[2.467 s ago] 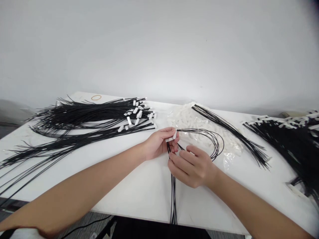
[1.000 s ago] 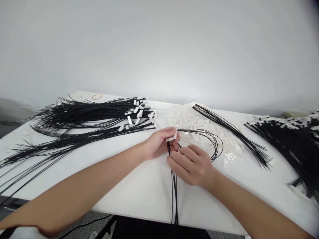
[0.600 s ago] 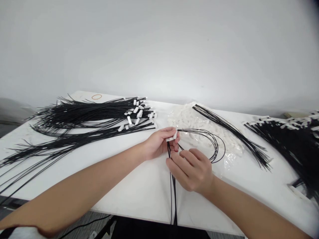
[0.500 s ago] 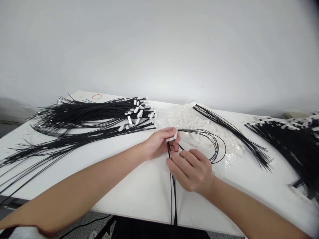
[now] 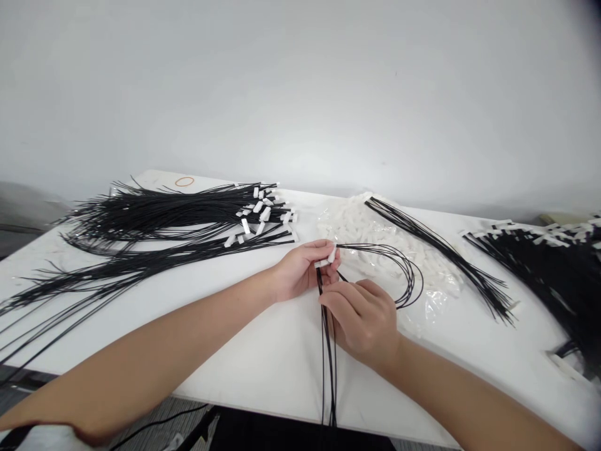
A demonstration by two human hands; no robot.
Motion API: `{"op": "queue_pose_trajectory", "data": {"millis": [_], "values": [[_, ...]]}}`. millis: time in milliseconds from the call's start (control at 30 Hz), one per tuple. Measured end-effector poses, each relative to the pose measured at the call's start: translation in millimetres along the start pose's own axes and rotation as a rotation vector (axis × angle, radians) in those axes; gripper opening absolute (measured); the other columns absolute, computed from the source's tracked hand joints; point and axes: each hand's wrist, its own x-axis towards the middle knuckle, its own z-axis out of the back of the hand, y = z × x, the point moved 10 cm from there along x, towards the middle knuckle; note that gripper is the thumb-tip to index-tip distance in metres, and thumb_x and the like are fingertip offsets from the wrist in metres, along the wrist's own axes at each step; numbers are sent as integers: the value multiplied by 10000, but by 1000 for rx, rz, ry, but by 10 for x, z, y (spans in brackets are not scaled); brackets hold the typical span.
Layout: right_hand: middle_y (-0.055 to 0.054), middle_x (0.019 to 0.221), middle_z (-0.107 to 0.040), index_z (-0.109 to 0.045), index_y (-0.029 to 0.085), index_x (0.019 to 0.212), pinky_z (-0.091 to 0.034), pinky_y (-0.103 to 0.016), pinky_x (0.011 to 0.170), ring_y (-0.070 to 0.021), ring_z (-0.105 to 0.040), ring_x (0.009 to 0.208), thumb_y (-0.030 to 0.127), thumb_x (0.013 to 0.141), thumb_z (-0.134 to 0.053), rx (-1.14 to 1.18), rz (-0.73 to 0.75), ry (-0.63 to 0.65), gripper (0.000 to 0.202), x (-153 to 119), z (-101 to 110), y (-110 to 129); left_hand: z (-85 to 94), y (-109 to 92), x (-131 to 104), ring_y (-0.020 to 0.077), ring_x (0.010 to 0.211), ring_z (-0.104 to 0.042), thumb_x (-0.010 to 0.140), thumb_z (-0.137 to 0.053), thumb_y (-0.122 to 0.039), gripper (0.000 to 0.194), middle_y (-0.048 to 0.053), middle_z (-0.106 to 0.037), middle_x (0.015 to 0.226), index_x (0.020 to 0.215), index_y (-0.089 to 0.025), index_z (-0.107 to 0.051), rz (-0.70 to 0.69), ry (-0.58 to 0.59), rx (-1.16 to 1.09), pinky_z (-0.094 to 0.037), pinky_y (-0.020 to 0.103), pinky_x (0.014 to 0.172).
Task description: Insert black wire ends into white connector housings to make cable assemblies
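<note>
Between its thumb and fingers my left hand [image 5: 305, 269] grips small white connectors [image 5: 331, 254] over the middle of the table. Thin black wires [image 5: 327, 351] hang down from one connector toward the front edge. More black wires [image 5: 397, 250] leave the other connector and curve to the right in a loop that comes back toward my right hand [image 5: 364, 319]. That hand is closed just below the connectors, its fingers curled in beside the wires. The curled fingers hide most of the contact, but black wires run into its grasp.
A big bundle of black wires with white connectors [image 5: 188, 213] lies left. A clear bag of white connectors [image 5: 366, 238] sits behind my hands, with a loose wire bundle [image 5: 441, 254] across it. Another wire pile [image 5: 539, 269] is far right. A rubber band [image 5: 184, 181] lies at the back.
My right hand has shifted slightly, its fingers curling in more. The wire loop has drawn in a little, and the hanging wires have spread somewhat. My left hand stays nearly in place.
</note>
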Motion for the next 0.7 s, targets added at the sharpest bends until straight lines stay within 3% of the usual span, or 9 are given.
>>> {"op": "queue_pose_trajectory", "data": {"millis": [700], "values": [[46,723,-603,-546,176,652,-259,-238,546,-53,-382,556,76,648,-613,-47,141,56,121,-1,-11,-16,-9,-24,7,62,583,-447,749,-554,-216,114,8,-475,698,708,-144,-477,-31,-5,-35,-367,189,564]]}}
